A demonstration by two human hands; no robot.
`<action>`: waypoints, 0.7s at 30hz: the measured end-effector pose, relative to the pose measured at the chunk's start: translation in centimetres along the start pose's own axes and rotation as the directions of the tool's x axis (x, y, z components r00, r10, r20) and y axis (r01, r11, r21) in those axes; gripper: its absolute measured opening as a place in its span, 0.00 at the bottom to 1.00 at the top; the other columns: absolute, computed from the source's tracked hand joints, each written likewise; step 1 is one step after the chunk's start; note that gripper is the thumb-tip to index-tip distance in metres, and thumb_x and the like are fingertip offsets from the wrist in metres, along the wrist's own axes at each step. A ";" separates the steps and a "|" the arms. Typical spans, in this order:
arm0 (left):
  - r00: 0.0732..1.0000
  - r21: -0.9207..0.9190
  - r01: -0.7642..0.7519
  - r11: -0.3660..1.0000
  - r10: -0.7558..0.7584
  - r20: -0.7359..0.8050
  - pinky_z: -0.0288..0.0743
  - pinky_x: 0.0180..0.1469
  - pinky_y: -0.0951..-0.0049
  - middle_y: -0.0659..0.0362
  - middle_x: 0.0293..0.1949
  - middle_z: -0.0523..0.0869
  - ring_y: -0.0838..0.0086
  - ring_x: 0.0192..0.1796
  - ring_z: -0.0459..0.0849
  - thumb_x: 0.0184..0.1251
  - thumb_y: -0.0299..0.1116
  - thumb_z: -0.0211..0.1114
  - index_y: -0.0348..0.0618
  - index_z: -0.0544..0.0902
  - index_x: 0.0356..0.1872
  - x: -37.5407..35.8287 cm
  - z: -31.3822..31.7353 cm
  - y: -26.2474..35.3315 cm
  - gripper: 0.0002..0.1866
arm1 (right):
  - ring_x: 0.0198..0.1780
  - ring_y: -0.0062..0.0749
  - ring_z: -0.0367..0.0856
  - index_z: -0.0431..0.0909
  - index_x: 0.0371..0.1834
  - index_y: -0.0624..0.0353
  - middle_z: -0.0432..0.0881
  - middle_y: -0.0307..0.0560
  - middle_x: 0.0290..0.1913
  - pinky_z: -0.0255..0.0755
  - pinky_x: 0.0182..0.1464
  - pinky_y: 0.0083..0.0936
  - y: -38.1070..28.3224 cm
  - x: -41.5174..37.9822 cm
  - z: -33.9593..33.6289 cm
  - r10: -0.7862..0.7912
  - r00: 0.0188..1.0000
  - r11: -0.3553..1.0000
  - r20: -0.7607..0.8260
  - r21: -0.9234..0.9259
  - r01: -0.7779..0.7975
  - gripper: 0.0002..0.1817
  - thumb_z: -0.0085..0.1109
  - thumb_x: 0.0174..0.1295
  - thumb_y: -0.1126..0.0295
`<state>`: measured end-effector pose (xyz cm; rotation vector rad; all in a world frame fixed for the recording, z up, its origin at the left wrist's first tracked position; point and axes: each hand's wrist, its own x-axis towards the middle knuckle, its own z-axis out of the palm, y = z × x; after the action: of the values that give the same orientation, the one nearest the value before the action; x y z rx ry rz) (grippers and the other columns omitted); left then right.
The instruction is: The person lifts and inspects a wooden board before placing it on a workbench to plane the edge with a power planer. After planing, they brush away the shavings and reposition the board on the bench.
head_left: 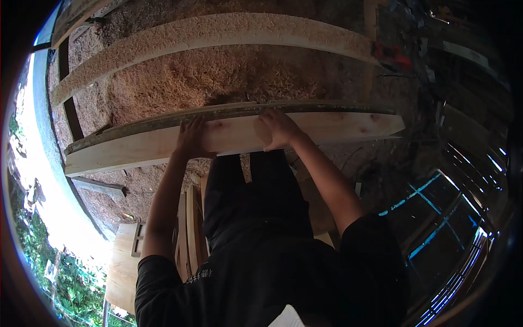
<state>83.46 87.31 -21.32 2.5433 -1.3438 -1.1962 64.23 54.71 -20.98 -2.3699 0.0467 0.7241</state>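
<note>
The plank (327,128) lies across the middle of the frame, pale face toward me, dark bark edge along its top. Both my hands rest on it: left hand (192,139) flat, fingers together, and right hand (279,129) just beside it, fingers curled over the face. A second plank (218,32) runs across the upper frame, well apart. Sawdust (218,82) covers the floor between the two.

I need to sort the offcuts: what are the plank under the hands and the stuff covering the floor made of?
The plank looks like pale, unfinished sawn softwood, with grain and reddish knots visible; its far edge looks dark and rough, possibly bark. Both the left hand and the right hand rest on it. The floor covering appears to be sawdust and shavings.
</note>
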 end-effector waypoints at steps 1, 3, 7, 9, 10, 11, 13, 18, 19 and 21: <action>1.000 -0.004 -0.002 1.000 0.002 0.002 0.56 0.86 0.37 0.42 0.85 0.64 0.47 0.87 0.61 0.33 0.61 0.92 0.40 0.58 0.86 0.4 0.2 -0.7 0.76 | 0.73 0.58 0.72 0.71 0.77 0.60 0.73 0.58 0.73 0.68 0.79 0.48 0.1 0.0 0.0 0.007 1.000 1.000 0.003 0.012 -0.007 0.66 0.92 0.30 0.46; 0.991 0.082 -0.116 0.990 0.109 0.082 0.56 0.87 0.40 0.43 0.80 0.69 0.42 0.85 0.64 0.28 0.59 0.92 0.43 0.62 0.84 1.1 0.3 -1.3 0.75 | 0.73 0.59 0.72 0.69 0.79 0.59 0.73 0.59 0.73 0.68 0.79 0.49 -0.2 0.2 0.4 0.003 1.000 0.999 0.005 -0.039 -0.003 0.67 0.92 0.29 0.48; 0.996 0.030 -0.082 0.996 0.081 0.036 0.58 0.86 0.40 0.41 0.77 0.71 0.39 0.82 0.66 0.28 0.56 0.93 0.41 0.62 0.82 0.6 0.0 -0.3 0.73 | 0.74 0.60 0.71 0.66 0.82 0.58 0.73 0.61 0.72 0.66 0.79 0.51 -1.2 -0.2 1.4 -0.014 1.000 0.992 -0.027 -0.126 0.011 0.69 0.91 0.28 0.52; 1.000 -0.092 -0.026 0.995 0.027 0.013 0.60 0.85 0.40 0.40 0.76 0.71 0.39 0.81 0.67 0.27 0.53 0.94 0.40 0.63 0.80 0.2 -0.2 0.1 0.72 | 0.73 0.60 0.71 0.65 0.82 0.58 0.73 0.61 0.72 0.65 0.79 0.52 -1.2 -0.2 1.7 0.004 0.999 0.995 -0.034 -0.097 -0.007 0.69 0.91 0.28 0.54; 0.999 -0.093 -0.029 0.995 0.030 0.018 0.60 0.85 0.40 0.40 0.76 0.71 0.39 0.81 0.67 0.27 0.53 0.94 0.40 0.63 0.80 -0.1 -0.2 0.3 0.72 | 0.73 0.60 0.71 0.65 0.82 0.58 0.72 0.61 0.72 0.65 0.80 0.53 -1.3 -0.5 1.8 0.026 0.999 0.997 -0.039 -0.070 -0.028 0.68 0.90 0.28 0.55; 0.999 -0.084 -0.038 0.996 0.037 -0.013 0.60 0.85 0.40 0.41 0.76 0.71 0.39 0.80 0.68 0.28 0.53 0.94 0.40 0.64 0.80 -0.1 -0.4 0.4 0.72 | 0.73 0.60 0.71 0.65 0.82 0.58 0.72 0.61 0.72 0.65 0.80 0.53 -1.5 -0.8 1.8 0.031 0.999 0.997 -0.039 -0.069 -0.034 0.68 0.90 0.28 0.55; 0.998 -0.071 -0.048 0.996 0.045 -0.043 0.61 0.84 0.40 0.41 0.76 0.71 0.39 0.80 0.69 0.29 0.52 0.94 0.39 0.64 0.80 0.1 0.0 0.4 0.71 | 0.74 0.62 0.70 0.64 0.83 0.57 0.71 0.62 0.73 0.63 0.80 0.59 -1.7 -1.0 2.1 -0.017 0.987 0.993 -0.159 -0.120 -0.003 0.68 0.90 0.30 0.58; 0.939 -0.039 -0.091 0.995 0.072 -0.337 0.61 0.83 0.40 0.42 0.71 0.75 0.42 0.77 0.71 0.33 0.53 0.92 0.35 0.67 0.78 0.6 1.2 0.9 0.67 | 0.77 0.63 0.67 0.59 0.86 0.56 0.68 0.63 0.75 0.59 0.81 0.65 -2.0 -0.8 1.9 0.004 0.966 0.983 -0.259 -0.174 -0.051 0.70 0.90 0.33 0.61; 0.938 -0.041 -0.097 0.994 0.077 -0.339 0.61 0.83 0.40 0.42 0.71 0.75 0.42 0.77 0.71 0.33 0.53 0.92 0.35 0.67 0.78 0.8 1.3 1.1 0.67 | 0.78 0.63 0.66 0.58 0.87 0.56 0.68 0.63 0.75 0.58 0.82 0.66 -1.8 -0.7 1.9 0.010 0.962 0.976 -0.274 -0.208 -0.069 0.70 0.90 0.35 0.62; 0.914 -0.035 -0.113 0.993 0.090 -0.395 0.60 0.83 0.39 0.40 0.71 0.75 0.41 0.77 0.71 0.36 0.52 0.91 0.33 0.68 0.77 1.2 1.3 1.2 0.64 | 0.78 0.63 0.66 0.58 0.88 0.56 0.68 0.63 0.75 0.57 0.82 0.66 -1.5 -0.4 2.0 0.019 0.962 0.972 -0.272 -0.221 -0.082 0.69 0.90 0.36 0.62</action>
<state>82.18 86.07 -22.53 2.4594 -1.2998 -0.6440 63.23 57.03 -21.21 -2.6862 0.1466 0.4456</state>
